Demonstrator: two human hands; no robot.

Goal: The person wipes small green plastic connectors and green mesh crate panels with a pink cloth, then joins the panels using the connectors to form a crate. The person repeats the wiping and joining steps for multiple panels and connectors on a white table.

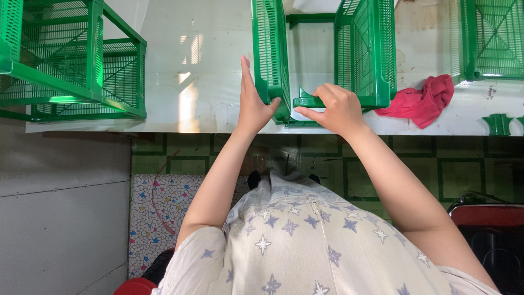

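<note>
Star-print garment (305,240) nearest; left hand (254,104) flat against green crate (327,49), right hand (338,106) gripping crate bar; red cloth (423,101) beside.

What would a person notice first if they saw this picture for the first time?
First, the bright green plastic crate at the top centre of the white table, with the left hand flat against its left side wall and the right hand gripping a green corner piece at its lower edge. Next, the red cloth crumpled just to the right. Another green crate stands at the far left.
</note>
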